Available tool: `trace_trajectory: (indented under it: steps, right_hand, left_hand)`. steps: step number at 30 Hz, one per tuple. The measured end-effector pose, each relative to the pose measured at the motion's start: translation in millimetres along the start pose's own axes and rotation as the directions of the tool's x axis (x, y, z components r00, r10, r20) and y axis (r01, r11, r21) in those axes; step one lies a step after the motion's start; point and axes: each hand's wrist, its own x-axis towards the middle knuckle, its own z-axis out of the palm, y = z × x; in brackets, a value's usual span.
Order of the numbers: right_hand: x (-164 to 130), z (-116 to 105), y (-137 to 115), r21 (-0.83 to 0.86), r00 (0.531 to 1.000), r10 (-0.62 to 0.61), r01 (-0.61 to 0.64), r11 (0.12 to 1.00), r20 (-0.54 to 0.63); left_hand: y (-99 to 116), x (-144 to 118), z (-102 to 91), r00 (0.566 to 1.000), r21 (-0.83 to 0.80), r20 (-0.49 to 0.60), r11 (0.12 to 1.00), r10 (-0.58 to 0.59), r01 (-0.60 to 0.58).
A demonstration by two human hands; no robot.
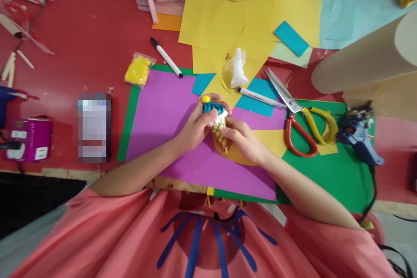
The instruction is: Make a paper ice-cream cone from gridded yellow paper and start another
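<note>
Left hand (193, 126) and right hand (246, 141) hold one small toy ice cream cone (219, 134) between them, the left hand at the top and the right hand lower down. If they squeeze too hard, the blue frill (213, 107) could get squashed, or the yellow ball (206, 99) could pop off. A pen (260, 97) and a plastic bag (238, 71) lie just past the hands. Big scissors (291, 105) and a glue gun (361, 141) lie to the right of the right hand, so a swinging arm could bump them.

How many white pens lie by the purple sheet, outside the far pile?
2: one pen slants by the purple sheet and yellow packet; another pen lies on blue paper, by the scissors. Paper may hide more.
</note>
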Motion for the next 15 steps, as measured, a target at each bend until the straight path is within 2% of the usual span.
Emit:
trace_trajectory:
  steps: [2, 6, 10, 15]
  right_hand:
    - [0, 0, -1, 0.082, 1.000, -0.005, 0.003, 0.997, 0.026]
    - [-1, 2, 0, 0.219, 0.996, 0.087, -0.093, 0.971, 0.037]
    - [-1, 2, 1, 0.181, 0.994, 0.108, -0.107, 0.978, 0.007]
    - [-1, 1, -1, 0.210, 0.994, 0.104, -0.105, 0.972, 0.018]
  left_hand:
    - [0, 1, -1.1, 1.000, -0.004, -0.014, 1.000, 0.008, -0.008]
    - [1, 4, -6.7, 0.998, 0.027, -0.028, 0.998, 0.057, -0.057]
    - [0, 6, -12.1, 0.996, 0.085, 0.021, 0.992, 0.091, -0.092]
    - [-1, 6, -11.7, 0.998, 0.057, 0.005, 0.996, 0.065, -0.065]
